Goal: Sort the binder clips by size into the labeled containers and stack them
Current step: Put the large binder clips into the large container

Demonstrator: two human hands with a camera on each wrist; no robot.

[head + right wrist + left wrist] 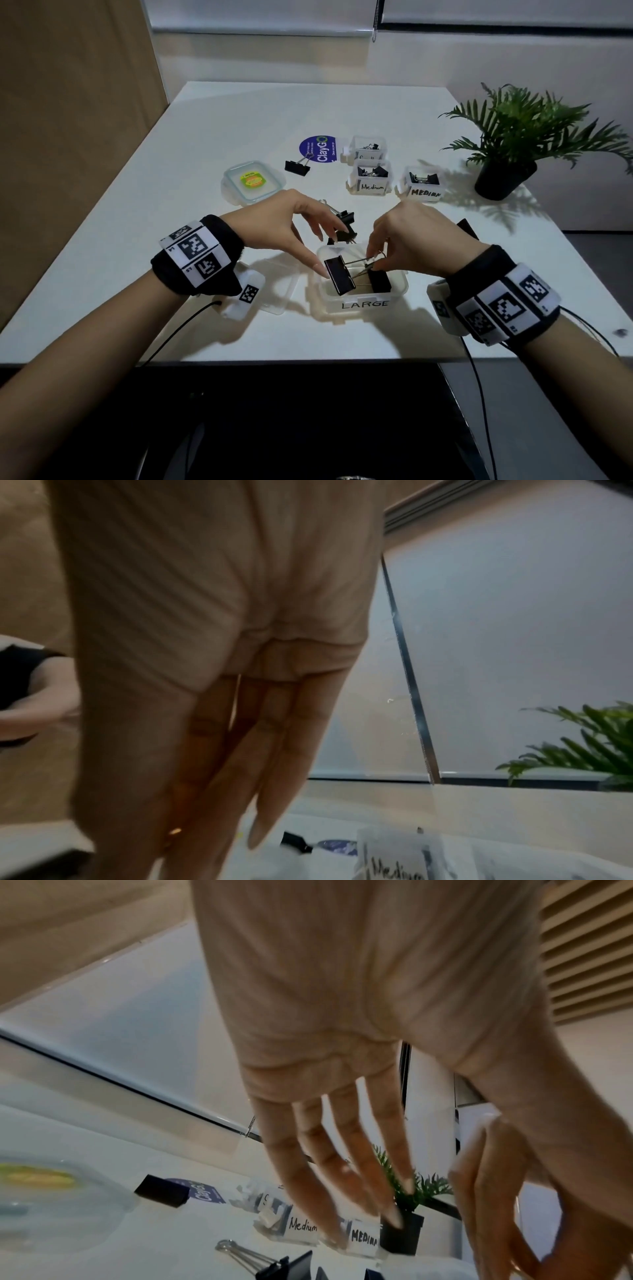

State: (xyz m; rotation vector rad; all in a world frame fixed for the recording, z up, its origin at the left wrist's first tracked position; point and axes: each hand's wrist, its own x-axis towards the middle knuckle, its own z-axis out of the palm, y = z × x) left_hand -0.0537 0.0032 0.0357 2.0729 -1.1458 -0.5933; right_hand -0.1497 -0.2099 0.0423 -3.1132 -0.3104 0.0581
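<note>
A clear box labelled LARGE [363, 304] stands at the table's near middle. My right hand [374, 263] pinches the wire handles of a big black binder clip [339, 277] and holds it tilted over the box's left half. My left hand [322, 257] is spread with straight fingers; one fingertip touches the clip's left end. A second big clip [381, 281] lies in the box on the right. In the left wrist view the left hand [342, 1177] shows straight, empty fingers. The right hand's fingers [222, 777] point down close together, and the pinch is blurred there.
Loose clips lie behind the box [345, 222] and farther back [297, 167]. Two Medium boxes [371, 186] [424, 192] and a smaller box [366, 148] hold clips. A lid with a yellow sticker [253, 181], a clear lid [279, 291] and a potted plant [507, 171] stand around.
</note>
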